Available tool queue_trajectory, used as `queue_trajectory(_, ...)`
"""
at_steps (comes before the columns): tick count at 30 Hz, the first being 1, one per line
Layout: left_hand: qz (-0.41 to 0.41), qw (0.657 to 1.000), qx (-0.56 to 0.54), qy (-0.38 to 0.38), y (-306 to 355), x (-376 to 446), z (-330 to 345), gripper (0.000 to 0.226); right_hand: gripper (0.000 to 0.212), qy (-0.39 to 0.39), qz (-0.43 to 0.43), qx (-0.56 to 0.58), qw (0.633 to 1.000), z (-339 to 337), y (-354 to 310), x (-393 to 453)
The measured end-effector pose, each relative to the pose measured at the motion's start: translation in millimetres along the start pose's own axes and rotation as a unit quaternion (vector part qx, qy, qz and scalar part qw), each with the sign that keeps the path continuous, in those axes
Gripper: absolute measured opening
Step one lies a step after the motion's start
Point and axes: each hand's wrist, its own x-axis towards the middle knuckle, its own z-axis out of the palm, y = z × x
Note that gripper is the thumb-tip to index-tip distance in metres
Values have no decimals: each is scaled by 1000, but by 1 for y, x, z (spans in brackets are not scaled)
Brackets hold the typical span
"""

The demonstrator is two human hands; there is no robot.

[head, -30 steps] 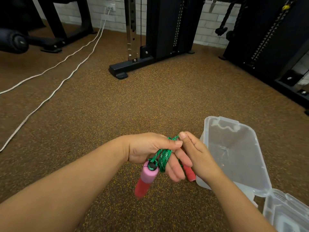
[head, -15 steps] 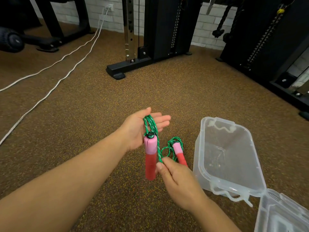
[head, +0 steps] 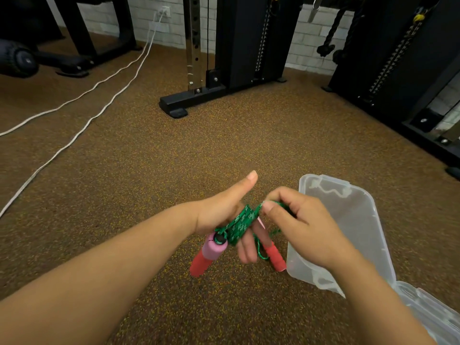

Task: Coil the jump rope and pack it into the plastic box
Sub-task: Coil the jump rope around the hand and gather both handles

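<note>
In the head view, the left hand (head: 224, 215) is acting as a spool: its thumb is sticking out straight and its fingers are curling down with several turns of the green jump rope (head: 240, 224) banded around them. Half a second ago that palm was lying open and upturned with only a loop or two across it, and the right hand was pinching the cord low down, near the handles. Now the right hand (head: 298, 227) is up level with the left fingers, thumb and forefinger closed on the free strand and laying it across the bundle, so another wrap is going on.

The near handle (head: 207, 256), pink at the top and red below, is hanging from the left hand, while the second handle (head: 273, 255) is dangling just beside the near left corner of the plastic box (head: 361, 220). Only a short tail of cord is showing loose between the bundle and that second handle, so the coiling is probably nearing its end. The box is lying open on the gym floor (head: 174, 170) to the right with nothing visible in it, its hinged lid (head: 428, 312) spreading toward the bottom right corner of the view, so packing is not yet begun.
</note>
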Motion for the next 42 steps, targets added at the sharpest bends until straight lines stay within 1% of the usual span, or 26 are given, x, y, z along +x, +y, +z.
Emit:
queue_trajectory(2, -12, 999, -2, -47, -2, 0, -1, 109, 21, -1, 6, 23, 1000, -2, 6, 2)
queue_trajectory(3, -13, 998, -2, -64, -2, -1, 0, 104, 21, -2, 12, 38, 999, -2, 8, 3)
queue_trajectory(4, -10, 997, -1, -75, -1, -2, 1, 94, 21, -1, 19, 52, 998, 0, 11, 4)
queue_trajectory(7, 19, 995, 5, -94, 3, -9, 4, 52, 23, 16, 42, 133, 990, 12, 19, 6)
queue_trajectory(8, 28, 995, -2, -99, 3, -10, 4, 42, 24, 24, 53, 168, 984, 18, 21, 5)
queue_trajectory(9, 35, 994, -18, -97, 4, -11, 6, 38, 25, 30, 63, 194, 978, 24, 25, 5)
queue_trajectory(12, 72, 992, -96, -48, 4, -11, 7, 38, 33, 31, 101, 251, 962, 43, 33, -1)
queue_trajectory(14, 114, 981, -155, 18, 4, -9, 5, 38, 40, 26, 114, 264, 957, 55, 39, -7)
queue_trajectory(16, 149, 958, -228, 89, 4, -7, 0, 40, 37, 22, 132, 231, 964, 65, 45, -14)
queue_trajectory(18, 182, 925, -304, 140, 6, -5, -6, 40, 36, 19, 151, 186, 971, 73, 52, -22)
queue_trajectory(20, 214, 896, -346, 177, 6, -3, -13, 40, 32, 4, 147, 142, 979, 79, 56, -30)
queue_trajectory(21, 222, 889, -351, 196, 6, -1, -16, 40, 29, -10, 136, 112, 984, 81, 57, -33)
queue_trajectory(25, 212, 884, -318, 271, 6, 3, -17, 42, 22, -50, 70, 10, 996, 81, 45, -37)
queue_trajectory(27, 199, 889, -292, 292, 6, 6, -16, 46, 29, -56, 47, -17, 997, 77, 34, -34)
queue_trajectory(29, 181, 903, -246, 301, 5, 7, -17, 57, 37, -48, 26, -25, 998, 72, 24, -31)
queue_trajectory(31, 149, 932, -164, 288, 4, 5, -15, 71, 39, -29, 20, -18, 999, 65, 16, -27)
queue_trajectory(33, 116, 957, -84, 251, 4, 2, -11, 86, 37, -13, 34, -1, 999, 56, 8, -22)
queue_trajectory(35, 81, 973, -54, 211, 5, 1, -7, 93, 35, -12, 40, 10, 999, 47, 3, -17)
queue_trajectory(37, 61, 980, -26, 185, 8, 0, -3, 96, 32, -16, 36, 20, 999, 40, -2, -14)
queue_trajectory(39, 55, 983, 3, 175, 12, -4, 2, 99, 28, -13, 36, 31, 999, 35, -5, -13)
queue_trajectory(40, 47, 983, 25, 178, 15, -7, 5, 98, 25, -11, 40, 35, 999, 32, -7, -12)
queue_trajectory(42, 33, 970, 105, 215, 16, -10, 6, 96, 18, -11, 52, 45, 998, 26, -8, -10)
